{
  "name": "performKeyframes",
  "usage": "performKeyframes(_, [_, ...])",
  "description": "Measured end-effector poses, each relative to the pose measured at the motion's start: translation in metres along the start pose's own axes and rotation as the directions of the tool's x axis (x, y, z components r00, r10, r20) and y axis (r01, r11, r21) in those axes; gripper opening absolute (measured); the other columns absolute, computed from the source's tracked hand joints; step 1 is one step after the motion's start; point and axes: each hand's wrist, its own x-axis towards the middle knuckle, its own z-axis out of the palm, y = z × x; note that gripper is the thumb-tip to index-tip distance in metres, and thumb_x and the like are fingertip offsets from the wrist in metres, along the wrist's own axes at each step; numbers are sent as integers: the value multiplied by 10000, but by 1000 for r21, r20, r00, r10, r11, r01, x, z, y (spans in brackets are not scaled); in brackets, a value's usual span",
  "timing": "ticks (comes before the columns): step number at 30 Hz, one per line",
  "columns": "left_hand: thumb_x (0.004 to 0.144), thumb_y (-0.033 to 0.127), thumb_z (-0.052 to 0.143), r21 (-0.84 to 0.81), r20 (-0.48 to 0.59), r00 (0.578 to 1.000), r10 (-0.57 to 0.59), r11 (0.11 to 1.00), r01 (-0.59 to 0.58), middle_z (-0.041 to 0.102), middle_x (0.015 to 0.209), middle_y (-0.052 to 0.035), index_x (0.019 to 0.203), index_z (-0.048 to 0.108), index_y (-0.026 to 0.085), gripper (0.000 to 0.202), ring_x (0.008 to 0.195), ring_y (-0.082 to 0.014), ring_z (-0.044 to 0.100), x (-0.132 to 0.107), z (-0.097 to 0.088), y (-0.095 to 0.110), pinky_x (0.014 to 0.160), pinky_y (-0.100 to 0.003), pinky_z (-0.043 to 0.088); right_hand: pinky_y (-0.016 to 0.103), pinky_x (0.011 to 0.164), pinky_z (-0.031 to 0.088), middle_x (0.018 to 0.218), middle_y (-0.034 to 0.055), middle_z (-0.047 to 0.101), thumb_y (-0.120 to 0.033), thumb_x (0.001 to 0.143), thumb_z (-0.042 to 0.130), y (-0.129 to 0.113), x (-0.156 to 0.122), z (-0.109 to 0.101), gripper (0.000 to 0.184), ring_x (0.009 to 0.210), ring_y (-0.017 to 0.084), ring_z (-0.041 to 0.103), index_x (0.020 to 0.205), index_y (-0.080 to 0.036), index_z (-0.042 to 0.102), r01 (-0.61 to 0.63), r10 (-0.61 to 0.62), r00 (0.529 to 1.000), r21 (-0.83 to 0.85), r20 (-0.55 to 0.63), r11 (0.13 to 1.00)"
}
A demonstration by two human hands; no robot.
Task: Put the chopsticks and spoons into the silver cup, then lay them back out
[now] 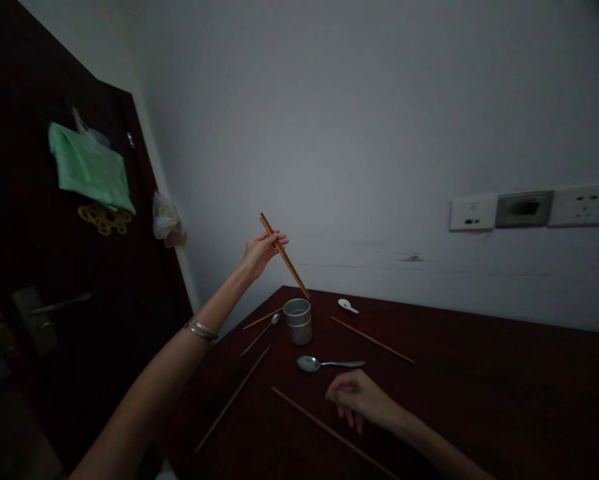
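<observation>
My left hand (263,252) is raised against the wall and closed on a pair of chopsticks (290,267). Their lower ends slant down to the right, just above a grey metal cup (298,322). Below and right of the cup lies a metal spoon (329,364). Close to that spoon's handle, my right hand (353,399) is held with loosely bent fingers, apart and with nothing in them. A single chopstick (324,427) runs beneath it. Another chopstick (372,339) rests right of the cup.
On the dark red table (504,380) also lie a white soup spoon (348,306), a long-handled spoon (260,335), a short stretch of chopstick (262,319) and a left-hand chopstick (233,399). Sockets (524,208) sit on the wall. A dark door (79,267) stands left.
</observation>
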Motion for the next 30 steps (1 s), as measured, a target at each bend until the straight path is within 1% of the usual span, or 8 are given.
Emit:
performKeyframes(3, [752, 137, 548, 27, 78, 989, -122, 992, 120, 638, 873, -117, 907, 553, 83, 165, 781, -167, 619, -28, 16, -11, 744, -294, 481, 148, 312, 359, 581, -20, 534, -408, 665, 541, -11, 0, -3, 313, 385, 49, 456, 815, -136, 578, 38, -17, 990, 148, -141, 988])
performKeyframes(7, [759, 162, 546, 56, 168, 939, -300, 954, 294, 637, 854, -127, 868, 540, 91, 130, 761, -166, 623, -71, 32, -44, 714, -283, 487, 149, 346, 396, 714, 10, 556, -431, 655, 579, -37, -10, -5, 376, 506, 68, 501, 912, -156, 578, 163, -92, 962, 274, -255, 948])
performKeyframes(12, [760, 245, 561, 58, 182, 906, -381, 924, 377, 632, 833, -130, 842, 539, 97, 170, 739, -160, 621, -117, 43, -77, 701, -283, 488, 175, 360, 433, 705, 11, 548, -422, 620, 626, -63, -24, 0, 417, 557, 98, 518, 928, -149, 565, 238, -174, 953, 259, -247, 936])
performKeyframes(17, [755, 268, 566, 21, 152, 891, -428, 903, 430, 619, 904, -144, 832, 536, 127, 164, 788, -185, 615, -132, 36, -87, 713, -308, 488, 178, 339, 431, 684, 3, 543, -372, 579, 651, -56, -19, 3, 381, 508, 84, 501, 851, -121, 560, 175, -133, 962, 162, -240, 971])
performKeyframes(20, [768, 271, 547, 28, 109, 918, -381, 924, 380, 616, 930, -137, 861, 523, 138, 164, 816, -192, 610, -123, 12, -87, 722, -323, 488, 169, 345, 426, 648, -6, 542, -349, 596, 632, -49, -16, -7, 340, 491, 76, 493, 840, -121, 571, 113, -98, 979, 76, -178, 991])
performKeyframes(23, [762, 245, 554, 96, 6, 928, -373, 924, 371, 627, 887, -125, 852, 502, 132, 154, 761, -173, 614, -104, -29, -80, 708, -326, 493, 161, 343, 415, 630, -13, 537, -302, 584, 641, -40, -17, -25, 296, 494, 77, 494, 819, -128, 594, 35, -40, 997, -94, -60, 995])
performKeyframes(28, [712, 207, 601, 331, -209, 882, -422, 818, 470, 619, 691, -68, 737, 444, 140, 173, 626, -154, 602, -83, -117, -67, 632, -329, 497, 142, 344, 389, 568, -24, 536, -231, 586, 629, -28, -24, -57, 194, 426, 50, 454, 750, -128, 617, -10, 29, 998, -343, 50, 939])
performKeyframes(30, [714, 211, 591, 403, -332, 839, -431, 740, 539, 574, 587, -18, 675, 416, 149, 189, 557, -123, 571, -85, -149, -67, 611, -309, 493, 143, 343, 391, 573, -18, 556, -213, 571, 633, -27, -28, -66, 190, 409, 47, 451, 743, -133, 628, -45, 104, 986, -397, 128, 917])
